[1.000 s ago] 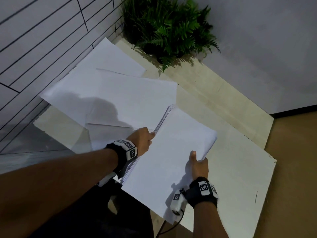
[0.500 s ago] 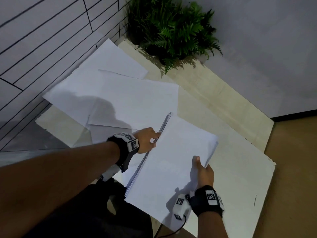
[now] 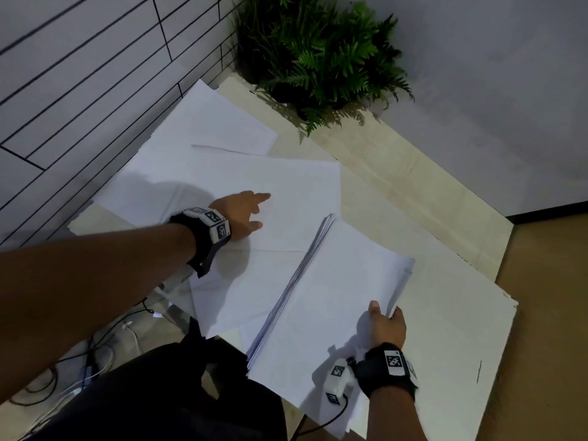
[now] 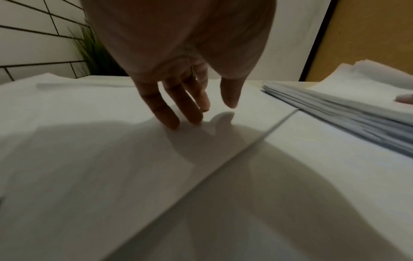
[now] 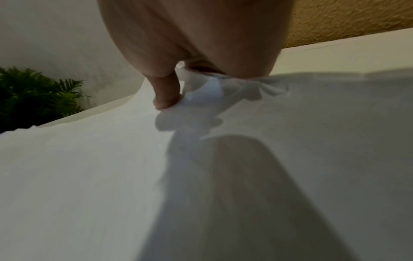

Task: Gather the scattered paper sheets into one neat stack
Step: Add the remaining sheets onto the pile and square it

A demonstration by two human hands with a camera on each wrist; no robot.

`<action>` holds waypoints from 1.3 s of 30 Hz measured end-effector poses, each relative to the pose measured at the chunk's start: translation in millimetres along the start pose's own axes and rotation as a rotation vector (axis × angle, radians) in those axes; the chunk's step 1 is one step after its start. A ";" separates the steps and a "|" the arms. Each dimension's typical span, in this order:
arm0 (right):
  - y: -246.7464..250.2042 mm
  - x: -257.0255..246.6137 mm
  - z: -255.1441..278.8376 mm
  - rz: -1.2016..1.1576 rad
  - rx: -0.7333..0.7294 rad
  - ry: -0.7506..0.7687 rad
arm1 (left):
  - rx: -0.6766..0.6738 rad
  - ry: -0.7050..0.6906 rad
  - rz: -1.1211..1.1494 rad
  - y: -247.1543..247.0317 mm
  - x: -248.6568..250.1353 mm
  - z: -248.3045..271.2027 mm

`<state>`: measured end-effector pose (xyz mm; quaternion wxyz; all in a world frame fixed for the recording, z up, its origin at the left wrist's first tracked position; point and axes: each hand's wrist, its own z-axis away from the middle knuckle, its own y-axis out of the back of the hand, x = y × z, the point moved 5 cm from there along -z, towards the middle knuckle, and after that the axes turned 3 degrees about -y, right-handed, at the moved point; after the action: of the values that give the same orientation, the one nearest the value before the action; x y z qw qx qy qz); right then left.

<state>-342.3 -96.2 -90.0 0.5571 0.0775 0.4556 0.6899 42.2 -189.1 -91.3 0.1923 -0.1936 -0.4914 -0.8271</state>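
Note:
A thick stack of white paper sheets (image 3: pixel 331 297) is lifted off the table on its right side, its left edge fanned (image 4: pixel 339 113). My right hand (image 3: pixel 386 324) grips the stack's right edge, thumb on top (image 5: pixel 167 95), fingers underneath. Several loose white sheets (image 3: pixel 254 186) lie overlapping on the table to the left. My left hand (image 3: pixel 245 211) is spread flat over one loose sheet (image 4: pixel 134 141), straight fingers (image 4: pixel 170 113) touching the paper, holding nothing.
A green fern plant (image 3: pixel 321 55) stands at the table's far corner against the wall. The pale wooden table (image 3: pixel 413 192) ends at the right, with brown floor (image 3: pixel 547 313) beyond. Cables (image 3: pixel 79 370) lie on the floor at lower left.
My left hand let go of the stack's left edge and moved up and left onto the loose sheets, fingers now spread. My right hand keeps its grip on the stack.

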 end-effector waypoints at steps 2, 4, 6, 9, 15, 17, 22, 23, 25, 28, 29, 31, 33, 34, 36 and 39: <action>0.5 -1.0 0.1 0.000 0.003 -0.007 | 0.100 -0.033 -0.083 19.2 -4.0 -10.1; 0.5 -0.9 -0.9 0.001 0.006 -0.012 | 0.129 0.020 -0.186 38.4 -18.0 -23.8; -0.8 0.1 -2.5 0.003 0.009 -0.014 | 0.043 0.087 -0.252 52.8 -34.5 -36.2; -2.9 3.2 -4.0 0.014 0.009 -0.018 | -0.048 0.130 -0.317 70.0 -43.4 -44.9; -2.7 4.0 -7.4 0.040 -0.007 -0.035 | 0.023 0.157 -0.335 84.1 -40.0 -44.4; -2.9 2.2 -7.5 0.035 -0.004 -0.028 | 0.069 0.182 -0.259 91.8 -40.0 -40.8; -4.6 0.1 -6.3 0.015 -0.009 -0.039 | 0.173 0.433 -0.326 121.3 -75.9 -23.2; -5.0 -0.2 -5.3 0.015 -0.009 -0.042 | 0.167 0.506 -0.339 121.8 -90.8 -17.1; -5.5 -0.9 -4.3 0.010 -0.005 -0.040 | 0.171 0.590 -0.327 121.6 -109.8 -3.8; -4.9 -1.6 -5.8 0.007 0.002 -0.030 | 0.176 0.658 -0.238 112.7 -123.3 6.4; -5.0 -0.4 -7.0 0.006 0.001 -0.027 | 0.165 0.692 -0.204 110.3 -125.5 10.6; -4.6 -0.9 -6.4 0.001 0.000 -0.023 | 0.123 0.670 -0.148 104.6 -128.7 12.3; -4.1 -1.0 -5.7 -0.001 0.004 -0.019 | 0.188 0.644 -0.057 98.8 -135.4 12.3; -4.3 -0.6 -6.0 -0.003 0.005 -0.021 | 0.251 0.619 -0.026 97.9 -136.2 12.8; -4.4 -1.2 -5.6 0.008 0.006 -0.018 | 0.332 0.572 -0.025 96.5 -131.4 14.7; -4.4 -0.7 -7.1 0.019 0.010 -0.018 | 0.302 0.571 -0.126 95.9 -124.1 14.9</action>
<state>-343.3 -100.8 -97.0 0.5544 0.0908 0.4534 0.6920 198.6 -202.5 -77.0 0.2972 0.1077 -0.5456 -0.7761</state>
